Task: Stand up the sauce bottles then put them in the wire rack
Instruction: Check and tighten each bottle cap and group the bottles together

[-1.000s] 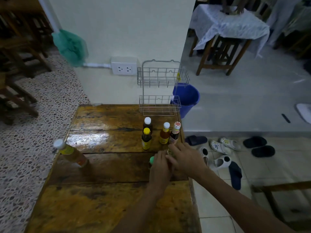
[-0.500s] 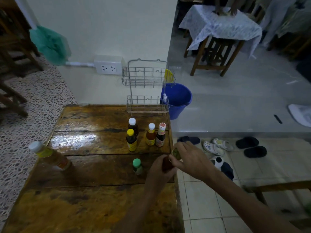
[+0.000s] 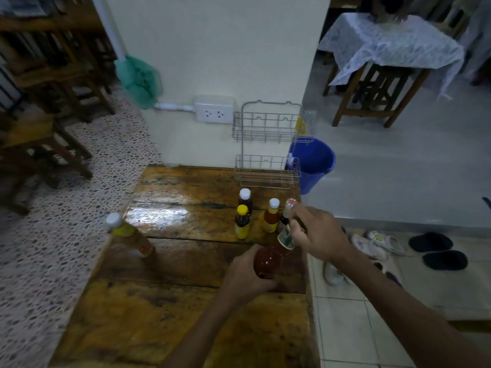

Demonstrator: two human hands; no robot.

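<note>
Above the glossy wooden table [image 3: 164, 216], both hands grip a round red bottle [image 3: 267, 261].

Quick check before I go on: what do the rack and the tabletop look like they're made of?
The wire rack looks like thin metal wire, pale grey, possibly coated or plated; you can see through its open grid. The tabletop looks like wooden planks with a glossy varnish: seams run between the boards, the stain is worn and patchy, and light glares off it.

Both hands have lifted the red bottle [image 3: 266, 261] — tilted now.
</note>
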